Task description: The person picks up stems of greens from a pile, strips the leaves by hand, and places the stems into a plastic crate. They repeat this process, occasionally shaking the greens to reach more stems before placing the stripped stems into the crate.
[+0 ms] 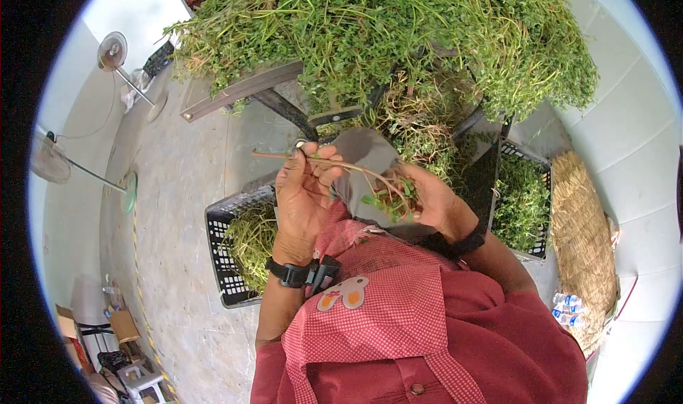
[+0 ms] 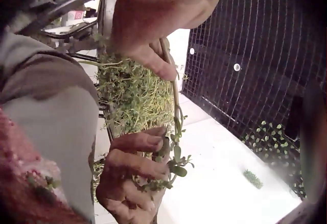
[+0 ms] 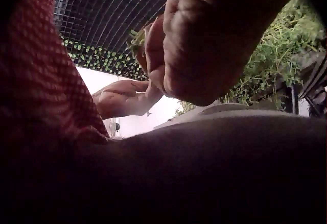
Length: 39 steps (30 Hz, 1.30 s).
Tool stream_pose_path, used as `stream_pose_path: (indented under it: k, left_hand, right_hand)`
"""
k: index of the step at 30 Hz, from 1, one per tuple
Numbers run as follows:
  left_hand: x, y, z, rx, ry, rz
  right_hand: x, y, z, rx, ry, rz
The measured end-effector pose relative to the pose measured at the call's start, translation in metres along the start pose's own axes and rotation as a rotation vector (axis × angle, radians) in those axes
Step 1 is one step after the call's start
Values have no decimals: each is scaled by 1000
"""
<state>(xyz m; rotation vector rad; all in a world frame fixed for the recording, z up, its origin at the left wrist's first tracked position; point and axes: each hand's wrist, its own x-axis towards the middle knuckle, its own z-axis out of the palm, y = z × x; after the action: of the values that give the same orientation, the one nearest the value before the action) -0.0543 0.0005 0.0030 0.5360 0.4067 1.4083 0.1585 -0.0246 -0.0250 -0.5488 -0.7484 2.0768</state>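
A long brownish stem (image 1: 356,168) with small green leaves (image 1: 390,203) at its right end stretches between the two hands in the head view. The left hand (image 1: 302,190) pinches the stem between thumb and fingers, palm up, and the bare end sticks out to the left. Curled round the leafy end is the right hand (image 1: 432,196). In the left wrist view the left hand (image 2: 163,14) is at the top on the stem (image 2: 176,93), with the right hand (image 2: 133,173) below at the leaves (image 2: 177,169). The right wrist view shows the right hand (image 3: 204,45) large and dark.
A large heap of green plants (image 1: 370,34) covers the raised surface ahead. Black crates with greens stand at left (image 1: 229,294) and right (image 1: 546,212). Between them are the person's knees and more plants (image 1: 420,119). Two fans (image 1: 112,51) stand at far left, a straw roll (image 1: 583,247) at right.
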Motion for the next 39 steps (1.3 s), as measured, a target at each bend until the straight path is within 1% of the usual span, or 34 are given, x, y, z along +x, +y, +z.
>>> stream_pose_path:
  k: [2, 4, 6, 8, 10, 11, 13, 14, 16, 17, 19, 20, 21, 23, 25, 26, 27, 28, 29, 30, 32, 33, 35, 39]
  left_hand:
    - [0, 1, -1, 42, -7, 29]
    - [0, 1, -2, 63, -13, 38]
    - [1, 1, -2, 83, -19, 48]
    - [1, 0, -5, 172, -49, 63]
    - [0, -1, -3, 184, -40, 72]
    - [0, -2, -2, 195, -31, 81]
    - [0, -3, -2, 192, -40, 86]
    - [-1, -3, -2, 190, -49, 94]
    - [-6, -4, 6, 207, -58, 76]
    - [-7, -5, 10, 224, -68, 62]
    - [-8, -6, 12, 214, -71, 68]
    - [-9, -6, 13, 205, -74, 70]
    - [-16, -4, 13, 206, -65, 61]
    - [-20, 0, 14, 151, -185, 77]
    - [-21, 3, 18, 175, -152, 66]
    - [-19, 4, 21, 200, -126, 56]
    - [-17, 3, 20, 201, -130, 62]
    - [-16, 0, 17, 153, -77, 52]
    - [-15, -2, 14, 105, -23, 40]
    - [-15, -3, 12, 105, -23, 38]
    - [-5, -3, 8, 27, -48, 26]
    - [-4, -3, 8, 26, -46, 27]
    - [-5, -5, 6, -40, -43, 2]
    - [-4, -8, 3, -49, -45, -29]
  right_hand:
    - [-3, 0, -4, -416, 169, -198]
    - [-4, -8, -10, -102, 45, 92]
    - [-6, -10, -11, -100, 18, 73]
    - [-6, -11, -10, -98, -9, 54]
    - [-6, -10, -7, -247, 112, 52]
    - [-7, -10, -4, -245, 114, 51]
    - [-6, -11, 2, -352, 203, 88]
    - [-3, -9, 1, -351, 204, 88]
    - [2, -4, -2, -261, 313, 37]
    - [3, -4, 0, -261, 313, 36]
    - [6, -5, 4, -186, 385, 41]
    - [7, -4, -1, -186, 386, 40]
    - [4, 1, -7, -135, 404, 79]
    - [3, 2, -9, -89, 421, 108]
    - [1, 3, -2, -47, 331, 53]
    - [-2, 0, 5, -51, 326, 50]
    - [-7, -4, 13, -79, 208, 54]
    - [-11, -6, 17, -103, 96, 59]
    - [-9, 0, 9, -132, 54, 34]
    - [-8, 2, 9, -131, 55, 34]
    - [1, -1, 8, -19, -105, 81]
    - [3, -1, 6, -19, -105, 83]
    - [5, 1, 2, 2, -212, 110]
    - [6, 4, 4, 94, -242, 139]
